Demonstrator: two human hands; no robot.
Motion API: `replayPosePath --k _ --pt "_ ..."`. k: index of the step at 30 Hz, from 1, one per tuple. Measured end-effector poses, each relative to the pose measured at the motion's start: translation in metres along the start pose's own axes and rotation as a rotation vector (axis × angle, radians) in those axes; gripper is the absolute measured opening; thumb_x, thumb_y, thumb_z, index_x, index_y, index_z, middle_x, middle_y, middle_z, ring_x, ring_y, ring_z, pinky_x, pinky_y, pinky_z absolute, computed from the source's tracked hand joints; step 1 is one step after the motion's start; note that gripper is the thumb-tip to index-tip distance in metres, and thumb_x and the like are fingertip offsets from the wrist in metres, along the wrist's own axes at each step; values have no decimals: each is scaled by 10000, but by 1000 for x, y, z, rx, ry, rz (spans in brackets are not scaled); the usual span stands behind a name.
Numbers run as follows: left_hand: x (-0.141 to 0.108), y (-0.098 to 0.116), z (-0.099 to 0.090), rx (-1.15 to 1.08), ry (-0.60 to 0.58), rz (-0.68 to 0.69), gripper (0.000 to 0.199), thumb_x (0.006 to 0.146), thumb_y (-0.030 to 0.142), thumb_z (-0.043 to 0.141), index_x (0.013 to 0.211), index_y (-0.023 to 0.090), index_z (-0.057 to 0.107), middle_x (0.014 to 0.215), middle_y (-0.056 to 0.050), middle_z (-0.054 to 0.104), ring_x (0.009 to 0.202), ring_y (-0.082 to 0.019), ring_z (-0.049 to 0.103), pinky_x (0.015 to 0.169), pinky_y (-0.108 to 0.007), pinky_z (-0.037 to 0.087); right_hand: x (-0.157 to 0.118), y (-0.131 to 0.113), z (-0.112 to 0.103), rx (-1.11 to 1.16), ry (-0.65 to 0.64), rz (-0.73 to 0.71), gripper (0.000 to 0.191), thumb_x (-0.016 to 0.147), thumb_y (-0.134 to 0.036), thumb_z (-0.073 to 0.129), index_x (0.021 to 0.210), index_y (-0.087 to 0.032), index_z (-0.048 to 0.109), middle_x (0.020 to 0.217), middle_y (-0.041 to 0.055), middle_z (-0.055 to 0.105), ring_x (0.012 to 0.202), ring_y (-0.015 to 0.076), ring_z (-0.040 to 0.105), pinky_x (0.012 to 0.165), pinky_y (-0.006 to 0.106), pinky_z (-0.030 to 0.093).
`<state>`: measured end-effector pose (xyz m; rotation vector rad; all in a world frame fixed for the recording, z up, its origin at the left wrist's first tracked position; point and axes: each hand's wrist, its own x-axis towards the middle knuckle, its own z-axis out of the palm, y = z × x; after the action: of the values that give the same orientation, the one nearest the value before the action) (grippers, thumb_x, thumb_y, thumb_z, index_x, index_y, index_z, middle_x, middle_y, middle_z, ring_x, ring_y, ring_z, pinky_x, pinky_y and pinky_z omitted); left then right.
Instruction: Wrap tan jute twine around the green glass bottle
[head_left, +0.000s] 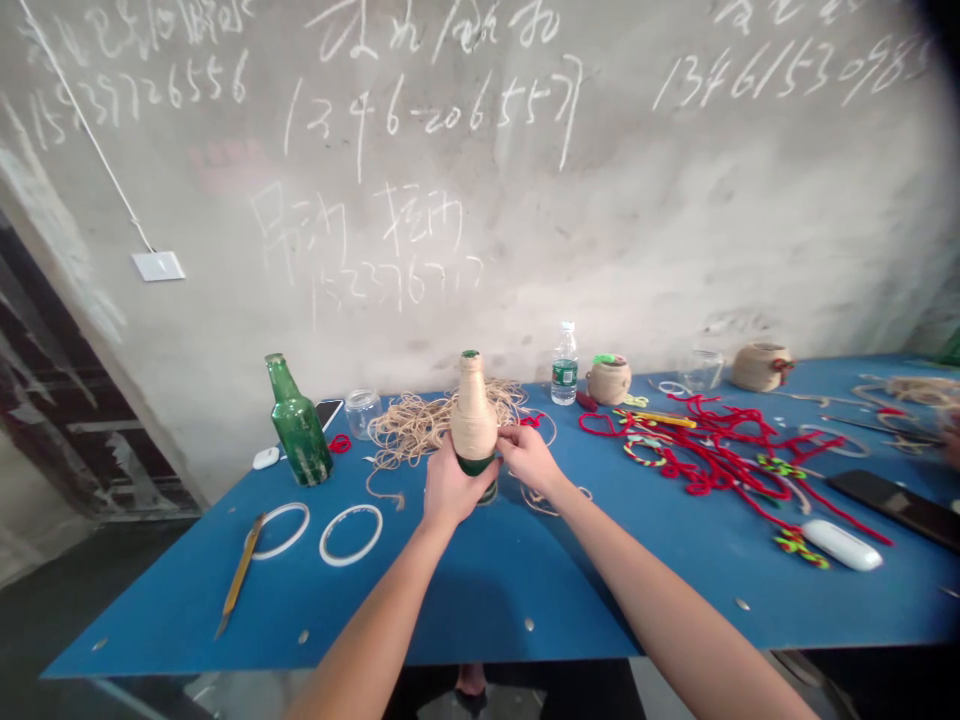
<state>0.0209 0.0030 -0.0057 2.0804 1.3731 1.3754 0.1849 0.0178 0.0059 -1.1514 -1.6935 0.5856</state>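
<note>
Winding seems in hand just in front of the twine heap (pixel 409 428), left hand (pixel 448 487) clasping the wrapped bottle (pixel 474 422), right hand (pixel 529 462) with fingertips together, anything pinched unclear, and next calls for even tension.

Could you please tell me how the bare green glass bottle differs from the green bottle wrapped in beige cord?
The bare green glass bottle shows glass from mouth to base, whereas the cord-wrapped green bottle shows green only at its mouth and lower part. The bare one stands untouched on the blue table; the wrapped one is gripped by the left hand. Both have narrow necks.
</note>
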Motion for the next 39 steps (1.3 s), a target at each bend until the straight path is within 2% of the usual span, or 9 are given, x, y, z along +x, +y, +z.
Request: replayPosePath --k 4,8,12,18,22,26,29,33,39 --pt "0 6 6 174 96 -36 601 712 592 716 1116 200 505 976 -126 707 940 -326 696 708 -334 495 2 3 -1 -50 -3 -11 341 770 -191 429 846 -149 759 651 -2 642 614 150 538 601 233 395" --pt "0 5 6 239 107 -13 561 722 587 704 1079 205 502 932 -109 706 902 -319 701 682 -328 482 1 -1 -7 -162 -11 -7 327 793 -194 461 868 -172 778 650 3 669 603 153 560 576 236 388" --pt "1 5 3 274 132 37 556 720 599 702 1056 196 519 920 -114 701 903 -324 695 716 -353 491 1 -2 -20 -223 -60 -18 337 810 -203 502 990 -186 787 672 12 701 595 161 590 569 244 406" --pt "4 3 -3 329 216 47 619 695 601 722 1105 172 548 943 -136 696 948 -345 682 809 -409 500 2 4 -38 -104 -158 77 343 797 -177 541 1041 -172 782 799 42 763 741 192 690 707 267 507" --pt "7 -4 -8 372 263 14 620 727 618 681 1121 158 547 958 -143 696 959 -347 676 819 -414 491 2 9 -45 -55 -172 64 312 756 -227 666 1038 -156 780 854 54 771 743 201 691 693 273 519" --pt "10 -9 -10 397 275 11 588 735 642 657 1071 168 566 951 -133 694 961 -334 672 829 -408 483 3 12 -50 11 -195 43 310 765 -311 705 1020 -153 783 860 61 770 759 200 692 713 281 528" --pt "12 -11 -12 436 274 -2 602 732 665 643 1052 159 573 913 -133 697 924 -336 677 830 -419 479 3 14 -56 30 -176 50 294 765 -369 722 947 -149 794 856 73 769 765 208 694 729 301 539" --pt "14 -16 -14 466 282 -7 617 724 663 648 1060 149 578 930 -145 703 932 -343 675 835 -427 477 3 18 -65 24 -89 91 359 772 -469 720 903 -143 796 791 75 756 704 209 677 651 299 535" --pt "15 -20 -14 457 285 -27 602 726 682 638 1022 163 565 883 -120 699 902 -336 683 823 -419 480 3 20 -74 20 -4 54 392 801 -502 689 909 -140 797 754 65 742 670 192 651 611 282 500"
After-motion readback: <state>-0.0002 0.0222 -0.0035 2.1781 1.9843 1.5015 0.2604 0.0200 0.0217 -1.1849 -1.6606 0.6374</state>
